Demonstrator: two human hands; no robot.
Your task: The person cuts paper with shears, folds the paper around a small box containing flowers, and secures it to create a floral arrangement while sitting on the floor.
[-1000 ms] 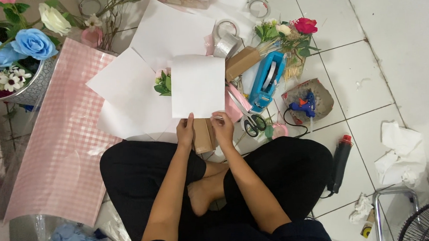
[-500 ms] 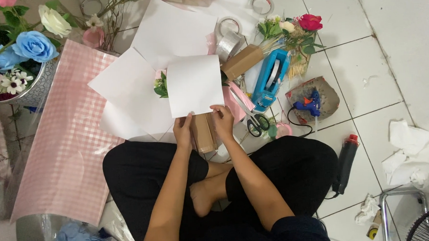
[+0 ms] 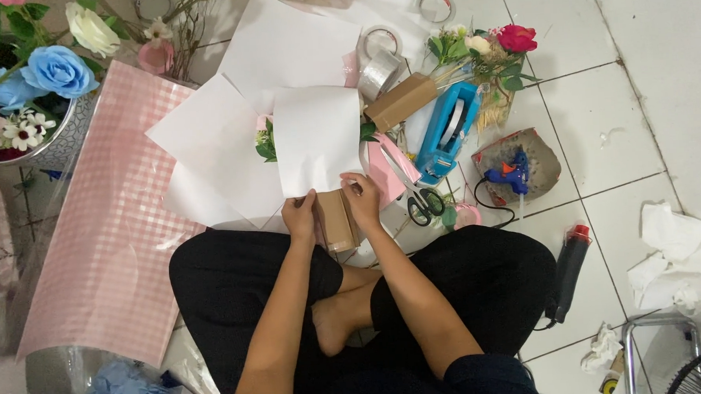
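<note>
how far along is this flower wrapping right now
Done: white sheets are layered on the floor with a flower tucked between them. In hand: left hand and right hand hold the top sheet at its lower edge, around a brown stem wrap. Left: pink checked paper lies unused.

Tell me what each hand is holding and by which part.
Both hold one bundle: the left hand and right hand pinch the lower edge of the white paper sheet where it meets the brown paper wrap, one hand on each side.
</note>
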